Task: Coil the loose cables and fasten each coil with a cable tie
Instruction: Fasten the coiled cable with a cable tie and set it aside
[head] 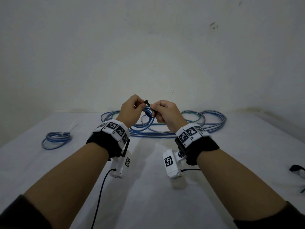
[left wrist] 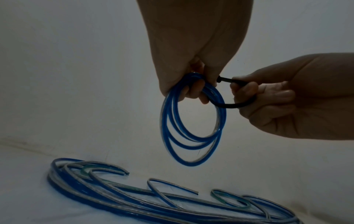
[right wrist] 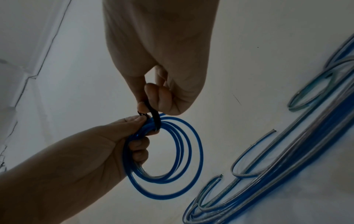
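My left hand (head: 132,109) holds a small blue cable coil (left wrist: 191,121) raised above the table, fingers curled through its top. A black cable tie (left wrist: 237,104) loops round the coil's strands, its square head (head: 146,101) sticking up between my hands. My right hand (head: 165,113) pinches the tie's strap beside the coil. In the right wrist view the coil (right wrist: 172,159) hangs from my left hand (right wrist: 107,151), with the black tie (right wrist: 155,118) across its top. A pile of loose blue and clear cables (head: 181,128) lies on the table behind my hands.
A coiled blue cable (head: 57,139) fastened with a white tie lies at the table's left. White cable ties (head: 72,127) lie just behind it. A dark object (head: 297,172) sits at the right edge. The white-covered table (head: 148,195) meets a pale wall (head: 148,55) close behind.
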